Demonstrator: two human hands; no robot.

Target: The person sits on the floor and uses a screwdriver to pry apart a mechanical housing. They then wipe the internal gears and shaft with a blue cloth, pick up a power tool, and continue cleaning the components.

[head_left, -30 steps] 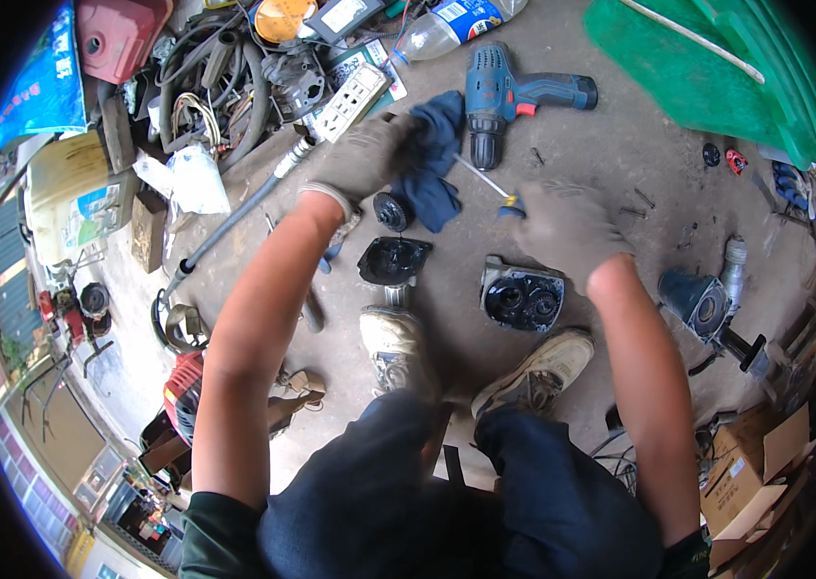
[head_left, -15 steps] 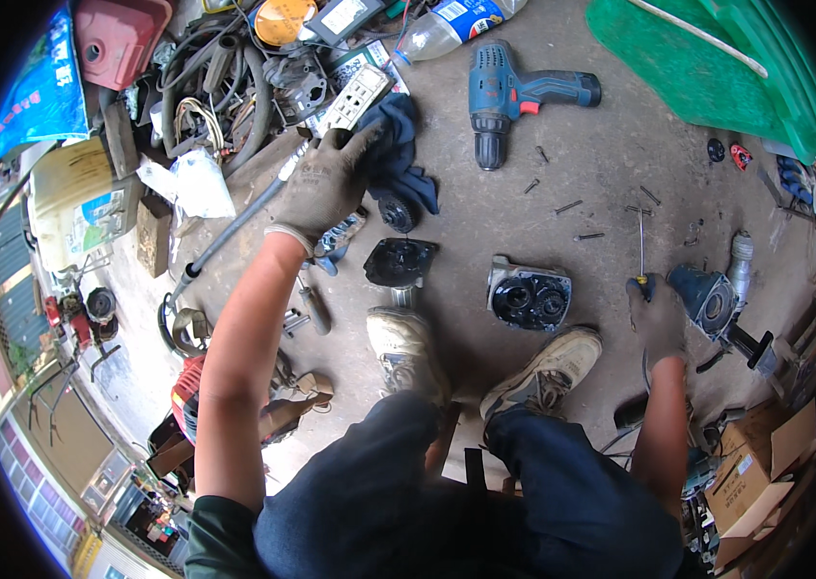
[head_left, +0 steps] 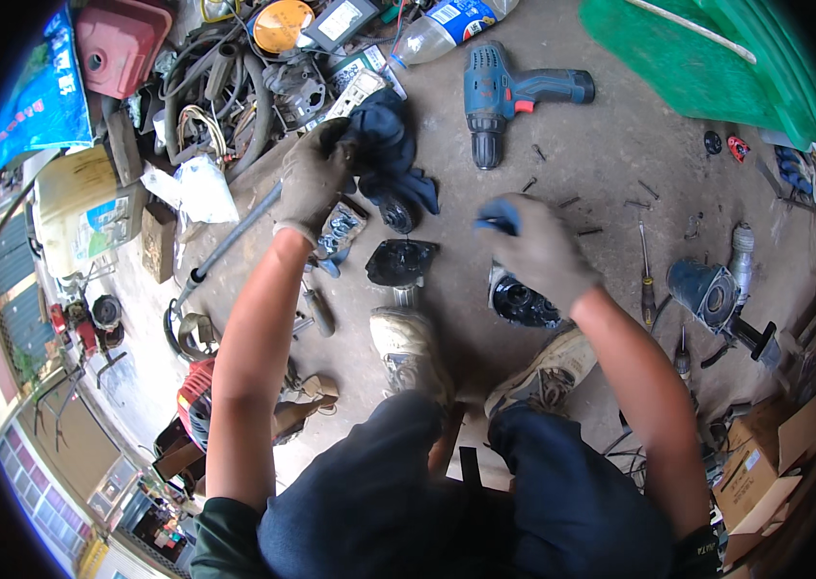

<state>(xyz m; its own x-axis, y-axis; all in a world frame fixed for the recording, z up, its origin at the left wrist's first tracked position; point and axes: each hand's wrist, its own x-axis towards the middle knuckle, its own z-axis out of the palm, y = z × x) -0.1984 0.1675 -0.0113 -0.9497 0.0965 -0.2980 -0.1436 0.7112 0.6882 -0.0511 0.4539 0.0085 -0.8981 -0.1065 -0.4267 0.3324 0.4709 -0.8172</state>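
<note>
My left hand, in a grey-brown work glove, is closed on the edge of a dark blue cloth. Below that cloth sits a round dark part, and nearer my left shoe lies a black, greasy housing cover. My gloved right hand hovers over a gear housing with black grease inside, hiding part of it. Motion smears its fingers; blue shows at their tips, and whether that is glove or a held thing I cannot tell. A screwdriver lies on the floor to the right.
A blue cordless drill lies beyond the hands, with several loose screws near it. An angle-grinder-like blue tool body rests at right. Hoses and parts crowd the far left. A green plastic sheet covers the far right.
My right hand has let go of the screwdriver and swung left, over the gear housing. My left hand's fingers have drawn in on the cloth, which has shifted slightly.
</note>
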